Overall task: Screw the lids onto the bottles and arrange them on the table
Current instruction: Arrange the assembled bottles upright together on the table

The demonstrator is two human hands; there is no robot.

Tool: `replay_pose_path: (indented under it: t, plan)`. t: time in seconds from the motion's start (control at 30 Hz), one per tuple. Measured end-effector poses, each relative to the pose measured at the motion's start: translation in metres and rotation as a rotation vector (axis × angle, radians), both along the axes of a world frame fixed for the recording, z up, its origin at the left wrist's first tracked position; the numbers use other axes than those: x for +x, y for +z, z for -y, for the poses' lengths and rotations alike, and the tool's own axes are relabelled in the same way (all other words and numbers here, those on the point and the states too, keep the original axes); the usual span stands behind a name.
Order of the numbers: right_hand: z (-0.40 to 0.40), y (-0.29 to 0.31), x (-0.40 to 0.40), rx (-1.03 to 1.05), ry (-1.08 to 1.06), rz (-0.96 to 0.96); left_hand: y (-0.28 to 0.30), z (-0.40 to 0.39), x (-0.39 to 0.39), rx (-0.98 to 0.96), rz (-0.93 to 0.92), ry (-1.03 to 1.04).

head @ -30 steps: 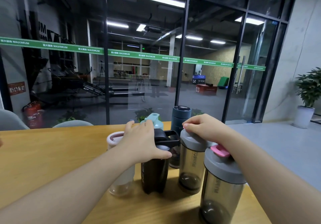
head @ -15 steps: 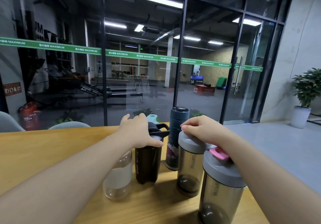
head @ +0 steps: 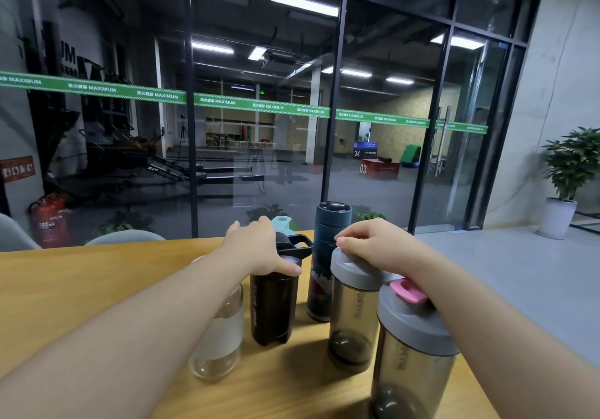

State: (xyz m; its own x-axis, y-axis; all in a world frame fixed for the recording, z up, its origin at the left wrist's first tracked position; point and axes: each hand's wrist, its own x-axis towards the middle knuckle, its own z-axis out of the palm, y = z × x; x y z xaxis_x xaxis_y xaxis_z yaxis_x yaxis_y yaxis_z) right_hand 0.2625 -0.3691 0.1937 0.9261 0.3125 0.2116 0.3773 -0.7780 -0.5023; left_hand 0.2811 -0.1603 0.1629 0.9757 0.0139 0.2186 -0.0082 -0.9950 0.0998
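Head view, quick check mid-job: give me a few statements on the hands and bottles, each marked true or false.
1. The left hand rests on top of the black bottle. True.
2. The right hand holds the dark blue bottle. False: it sits on the lid of the nearer smoky bottle.
3. The nearest bottle has a pink tab on its grey lid. True.
4. The black bottle lies on its side. False: it stands upright on the wooden table.
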Motion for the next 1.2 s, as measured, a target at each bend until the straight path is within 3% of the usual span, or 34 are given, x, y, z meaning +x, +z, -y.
replay_pose_path:
  t: [0.27, 0.67, 1.2]
  plan:
    - [0.001, -0.001, 0.002, 0.01, 0.016, -0.008, -0.004, 0.004, 0.004, -0.015, 0.004, 0.011]
    - [0.004, -0.005, 0.006, -0.164, 0.035, -0.012, -0.007, 0.008, -0.006, 0.04, -0.007, 0.014]
    - [0.006, -0.005, 0.009, -0.164, 0.005, -0.006, -0.015, -0.044, -0.056, -0.086, -0.066, -0.005]
